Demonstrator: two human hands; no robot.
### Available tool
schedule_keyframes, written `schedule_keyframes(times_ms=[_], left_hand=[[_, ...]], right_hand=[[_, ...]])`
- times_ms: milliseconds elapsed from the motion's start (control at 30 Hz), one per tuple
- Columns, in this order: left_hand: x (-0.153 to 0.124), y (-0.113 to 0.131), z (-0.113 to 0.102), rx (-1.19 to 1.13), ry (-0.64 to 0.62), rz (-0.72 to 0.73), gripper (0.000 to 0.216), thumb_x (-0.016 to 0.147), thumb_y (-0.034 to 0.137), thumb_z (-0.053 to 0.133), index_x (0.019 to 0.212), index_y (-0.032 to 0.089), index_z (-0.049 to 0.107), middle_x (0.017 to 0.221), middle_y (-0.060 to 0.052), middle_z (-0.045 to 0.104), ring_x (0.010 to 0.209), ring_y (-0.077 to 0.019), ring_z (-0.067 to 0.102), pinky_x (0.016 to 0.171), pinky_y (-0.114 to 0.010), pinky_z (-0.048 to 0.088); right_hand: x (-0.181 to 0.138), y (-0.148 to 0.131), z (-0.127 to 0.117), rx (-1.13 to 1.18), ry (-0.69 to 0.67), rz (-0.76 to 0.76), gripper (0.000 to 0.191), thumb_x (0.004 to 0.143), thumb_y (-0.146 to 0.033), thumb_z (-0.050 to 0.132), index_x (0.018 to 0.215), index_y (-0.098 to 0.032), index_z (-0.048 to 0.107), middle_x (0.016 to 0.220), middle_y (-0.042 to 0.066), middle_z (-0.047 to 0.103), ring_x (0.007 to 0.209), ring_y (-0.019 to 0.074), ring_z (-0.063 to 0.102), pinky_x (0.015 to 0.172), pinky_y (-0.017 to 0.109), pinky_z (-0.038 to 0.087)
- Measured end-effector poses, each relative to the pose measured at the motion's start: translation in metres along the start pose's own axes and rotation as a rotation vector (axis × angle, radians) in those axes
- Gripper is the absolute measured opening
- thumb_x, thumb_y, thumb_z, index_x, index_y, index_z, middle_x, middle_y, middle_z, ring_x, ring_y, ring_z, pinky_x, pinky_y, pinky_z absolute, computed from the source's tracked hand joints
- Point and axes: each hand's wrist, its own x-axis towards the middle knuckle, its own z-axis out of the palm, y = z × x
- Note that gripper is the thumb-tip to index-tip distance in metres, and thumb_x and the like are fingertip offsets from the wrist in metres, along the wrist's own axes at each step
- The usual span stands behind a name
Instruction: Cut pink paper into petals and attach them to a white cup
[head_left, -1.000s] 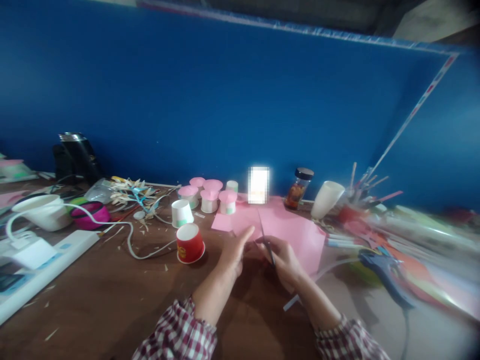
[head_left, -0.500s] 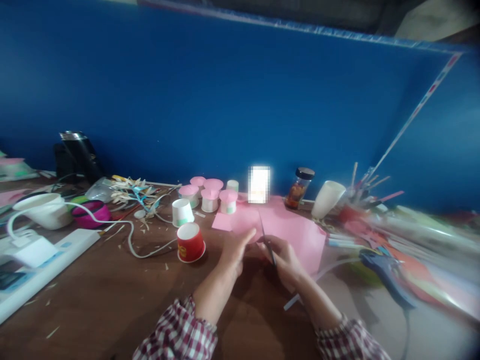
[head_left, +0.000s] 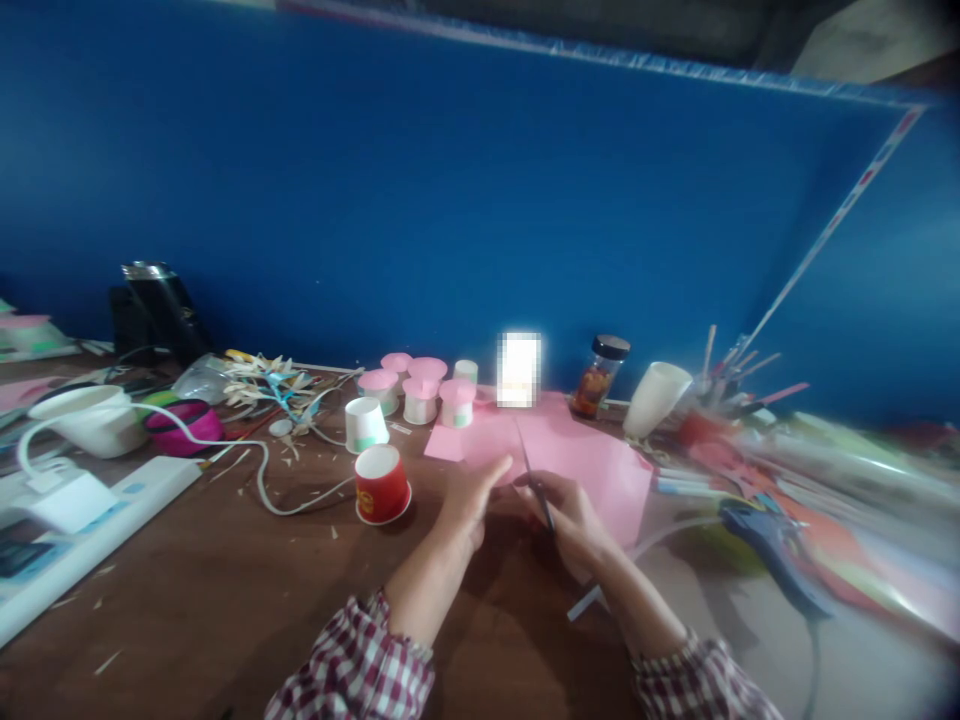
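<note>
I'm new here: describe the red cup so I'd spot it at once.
Below the blue wall is a brown table. On it, just left of the left hand, stands the red cup. Its colour sets it apart: the cups behind it are white, some topped with pink.

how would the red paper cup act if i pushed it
The red paper cup looks like paperboard, so it is probably light and slides easily. Its wider rim seems to rest on the brown table, so it may resist tipping. If toppled, its round wall might let it roll.
</note>
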Motion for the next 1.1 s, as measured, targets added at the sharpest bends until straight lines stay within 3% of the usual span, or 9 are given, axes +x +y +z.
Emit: schedule_keyframes(times_ms=[267, 833, 1100], left_hand=[[-0.002, 0.0041, -0.0011, 0.008, 0.009, 0.009, 0.023, 0.057, 0.022, 0.08, 0.071, 0.012, 0.065, 0.062, -0.003, 0.066, 0.053, -0.0138, 0.062, 0.045, -0.021, 0.045], [-0.005, 0.0076, -0.0011, 0.034, -0.07, -0.022, 0.021, 0.058, 0.025, 0.078, 0.069, 0.012, 0.065, 0.053, -0.003, 0.064, 0.044, -0.0154, 0.058, 0.042, -0.025, 0.044], [-0.0001, 0.0029, -0.0041, 0.05, -0.065, -0.032, 0.025, 0.058, 0.028, 0.078, 0.073, 0.012, 0.067, 0.06, -0.005, 0.066, 0.051, -0.0165, 0.061, 0.047, -0.025, 0.044]], right_hand=[[0.0, -0.004, 0.0007, 0.005, -0.002, 0.003, 0.036, 0.082, -0.046, 0.062, 0.094, -0.012, 0.066, 0.059, -0.001, 0.055, 0.055, 0.0127, 0.051, 0.051, 0.023, 0.041], [0.0004, -0.0013, -0.0011, -0.01, -0.007, 0.025, 0.04, 0.08, -0.049, 0.063, 0.095, -0.012, 0.065, 0.059, -0.001, 0.057, 0.055, 0.0134, 0.052, 0.051, 0.024, 0.041], [0.0006, 0.0001, -0.0024, 0.004, -0.029, 0.019, 0.039, 0.081, -0.048, 0.062, 0.096, -0.012, 0.065, 0.061, 0.0, 0.057, 0.056, 0.0129, 0.052, 0.051, 0.023, 0.041]])
